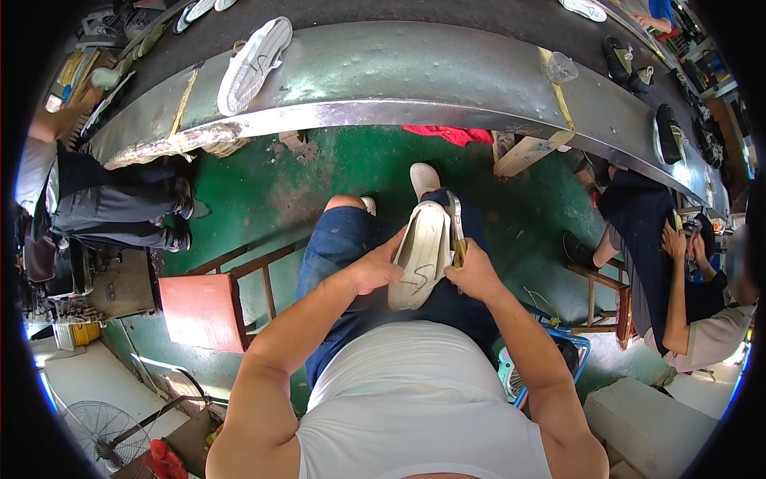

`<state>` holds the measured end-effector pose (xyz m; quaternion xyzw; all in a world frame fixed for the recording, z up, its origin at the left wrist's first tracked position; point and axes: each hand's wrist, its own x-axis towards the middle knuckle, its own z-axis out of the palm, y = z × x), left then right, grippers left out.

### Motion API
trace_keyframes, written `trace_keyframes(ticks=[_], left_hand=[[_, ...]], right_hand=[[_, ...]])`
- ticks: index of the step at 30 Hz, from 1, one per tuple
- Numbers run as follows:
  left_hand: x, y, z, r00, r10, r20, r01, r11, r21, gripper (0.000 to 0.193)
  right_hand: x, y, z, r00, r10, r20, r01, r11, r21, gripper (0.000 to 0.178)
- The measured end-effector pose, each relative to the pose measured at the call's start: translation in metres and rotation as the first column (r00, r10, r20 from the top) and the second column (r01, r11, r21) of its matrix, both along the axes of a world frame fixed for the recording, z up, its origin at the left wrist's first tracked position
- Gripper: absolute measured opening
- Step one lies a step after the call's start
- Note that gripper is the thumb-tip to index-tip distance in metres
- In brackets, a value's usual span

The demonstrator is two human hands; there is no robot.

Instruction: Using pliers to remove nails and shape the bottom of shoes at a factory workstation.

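Over my lap, my left hand (378,267) grips the near left edge of a cream shoe (421,254). Its flat face is turned up and bears dark drawn marks; the toe-like end points away from me. Close along its right side stands a narrow sole-shaped piece (456,217) with a pale rim, seen nearly edge-on. My right hand (474,270) is closed around the near end of that piece, where something yellowish shows between the fingers. Whether the piece is joined to the shoe, I cannot tell.
Ahead runs a metal-edged bench (399,68) carrying a white shoe (256,67) and a clear cup (561,68). Co-workers sit left and right; one's hand (675,239) is at the right. A red-topped stool (204,311) and a fan (104,431) stand to the left.
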<state>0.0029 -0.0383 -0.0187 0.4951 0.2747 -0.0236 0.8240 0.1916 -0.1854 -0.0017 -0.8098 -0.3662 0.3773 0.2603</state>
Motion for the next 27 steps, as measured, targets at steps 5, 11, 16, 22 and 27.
trace_keyframes(ticks=[5,11,16,22,27], left_hand=[[-0.024,-0.027,-0.016,0.993,-0.068,-0.098,0.098,0.935,0.341,0.104],[-0.029,-0.042,-0.021,0.995,0.023,-0.095,0.014,0.932,0.363,0.104],[-0.023,-0.047,-0.003,0.982,-0.014,-0.188,0.1,0.884,0.457,0.103],[-0.031,-0.051,-0.028,0.959,0.269,0.093,-0.261,0.961,-0.09,0.084],[-0.004,-0.056,-0.011,0.775,0.572,-0.267,-0.567,0.817,0.106,0.062]], right_hand=[[0.012,-0.03,0.032,0.979,0.205,0.022,-0.202,0.974,-0.101,0.039],[0.013,-0.048,0.058,0.803,0.556,0.213,-0.566,0.824,-0.017,0.046],[0.004,-0.017,0.071,0.573,0.634,0.519,-0.676,0.724,-0.138,0.04],[0.007,0.001,0.071,0.504,0.83,0.238,-0.764,0.557,-0.325,0.023],[-0.022,-0.021,0.026,0.704,0.669,0.238,-0.654,0.742,-0.151,0.028]])
